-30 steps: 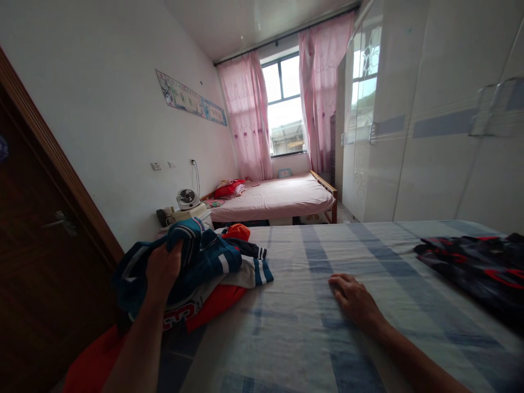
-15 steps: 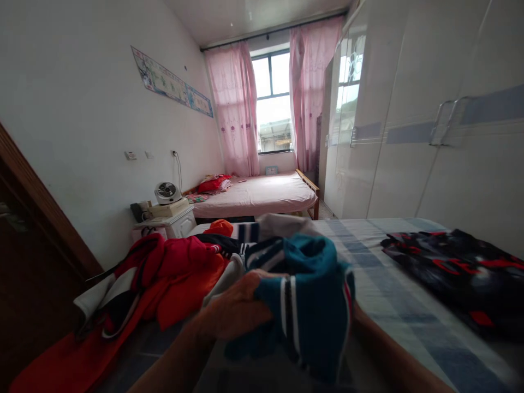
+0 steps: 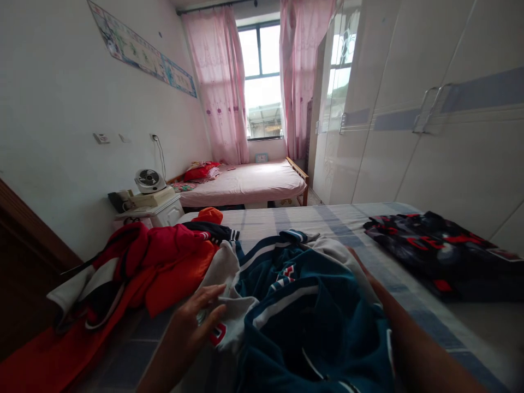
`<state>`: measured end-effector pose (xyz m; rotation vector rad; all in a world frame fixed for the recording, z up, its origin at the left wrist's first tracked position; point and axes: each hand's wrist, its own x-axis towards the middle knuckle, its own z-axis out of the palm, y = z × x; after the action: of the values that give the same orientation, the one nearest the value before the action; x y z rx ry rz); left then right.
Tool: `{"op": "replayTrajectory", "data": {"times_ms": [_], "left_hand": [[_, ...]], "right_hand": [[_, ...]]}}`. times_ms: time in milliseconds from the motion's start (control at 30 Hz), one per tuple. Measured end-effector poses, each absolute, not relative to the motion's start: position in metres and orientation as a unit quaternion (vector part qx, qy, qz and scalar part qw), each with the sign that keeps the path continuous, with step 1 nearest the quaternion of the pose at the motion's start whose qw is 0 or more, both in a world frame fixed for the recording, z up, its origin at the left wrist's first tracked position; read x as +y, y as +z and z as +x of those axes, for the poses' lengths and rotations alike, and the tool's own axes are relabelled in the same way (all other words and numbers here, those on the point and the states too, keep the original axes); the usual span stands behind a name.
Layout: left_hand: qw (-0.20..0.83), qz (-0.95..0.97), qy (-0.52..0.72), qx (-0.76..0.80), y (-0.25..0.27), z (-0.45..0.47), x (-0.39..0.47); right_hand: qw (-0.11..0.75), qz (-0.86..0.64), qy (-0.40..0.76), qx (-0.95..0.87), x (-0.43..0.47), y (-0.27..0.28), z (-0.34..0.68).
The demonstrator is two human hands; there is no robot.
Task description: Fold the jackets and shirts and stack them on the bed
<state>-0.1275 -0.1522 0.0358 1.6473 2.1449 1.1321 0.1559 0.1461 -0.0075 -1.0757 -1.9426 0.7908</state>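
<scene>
A teal and grey jacket (image 3: 327, 311) with white-striped trim lies spread in a loose heap before me on the checked bed. My left hand (image 3: 198, 316) is at its grey sleeve (image 3: 229, 273), fingers stretched and thumb apart, over a red-and-white mark on the cloth. On the far right side of the jacket is my right hand (image 3: 362, 265). Only its edge and the forearm show; the fingers are hidden behind the grey fabric.
Red and orange clothes (image 3: 167, 262) are heaped on the left. A folded black garment with red print (image 3: 442, 245) lies at the right. Beyond stand a pink-covered bed (image 3: 254, 183), a small fan (image 3: 149, 180) on a cabinet and a white wardrobe (image 3: 388, 164).
The bunched teal jacket has come down and spread out on the bed. My left hand has let go of the teal cloth and moved left to the grey sleeve. The view has tilted down.
</scene>
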Motion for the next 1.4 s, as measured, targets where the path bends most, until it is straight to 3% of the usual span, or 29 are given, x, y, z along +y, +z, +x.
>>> {"op": "replayTrajectory", "data": {"times_ms": [200, 367, 433, 700, 900, 967, 1100, 1267, 1400], "left_hand": [[-0.016, 0.698, 0.254, 0.669, 0.007, -0.124, -0.172], [-0.059, 0.721, 0.184, 0.665, -0.007, -0.111, -0.181], [-0.090, 0.704, 0.185, 0.680, -0.012, -0.110, -0.176], [-0.081, 0.651, 0.294, 0.695, -0.003, -0.108, -0.154], [-0.020, 0.400, 0.465, 0.790, 0.027, -0.118, -0.175], [-0.011, 0.374, 0.454, 0.809, 0.030, -0.125, -0.180], [0.016, 0.520, 0.383, 0.763, 0.015, -0.127, -0.185], [-0.018, 0.645, 0.258, 0.719, -0.009, -0.120, -0.183], [-0.028, 0.604, 0.296, 0.740, 0.003, -0.118, -0.189]], "right_hand": [[0.428, -0.478, 0.401, -0.653, 0.123, 0.037, 0.204], [0.162, -0.360, 0.406, -0.824, 0.050, 0.049, 0.221], [0.116, -0.347, 0.388, -0.846, 0.030, 0.039, 0.218], [0.240, -0.416, 0.236, -0.845, 0.016, 0.004, 0.198], [0.345, -0.518, 0.193, -0.759, 0.002, 0.007, 0.242], [0.312, -0.509, 0.226, -0.769, -0.009, 0.005, 0.255], [0.199, -0.385, 0.287, -0.854, -0.034, -0.010, 0.260], [0.297, -0.416, 0.233, -0.827, -0.041, -0.032, 0.239], [0.300, -0.414, 0.248, -0.823, -0.029, -0.022, 0.226]]}}
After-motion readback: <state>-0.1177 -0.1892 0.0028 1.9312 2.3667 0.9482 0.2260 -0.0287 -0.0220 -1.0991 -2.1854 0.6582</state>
